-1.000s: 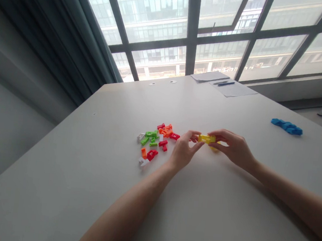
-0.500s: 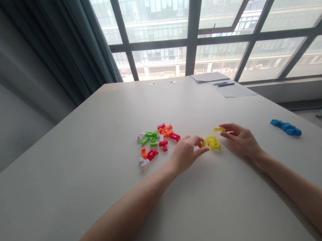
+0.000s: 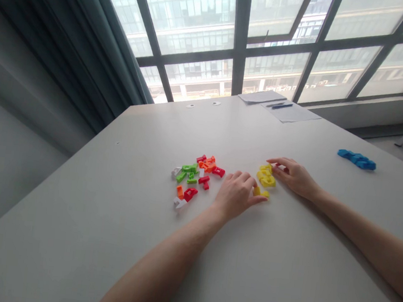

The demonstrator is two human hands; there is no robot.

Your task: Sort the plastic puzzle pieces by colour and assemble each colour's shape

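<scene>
on the white table (image 3: 264, 273), see yellow pieces (image 3: 266, 180) between a half-curled left hand (image 3: 235, 193) and half-curled right hand (image 3: 295, 177), cannot tell either's grip, and judge them light, stiff, slightly slick, best pinched by the sides.

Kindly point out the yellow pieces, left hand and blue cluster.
Yellow pieces (image 3: 267, 181): head view, the larger group's near part.
Left hand (image 3: 236, 193): head view, back of hand.
Blue cluster (image 3: 357, 160): head view, its middle.

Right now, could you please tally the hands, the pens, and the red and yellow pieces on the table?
Hands: 2
Pens: 2
Red pieces: at least 4
Yellow pieces: at least 3, bunched and partly hidden
Total: at least 11
</scene>
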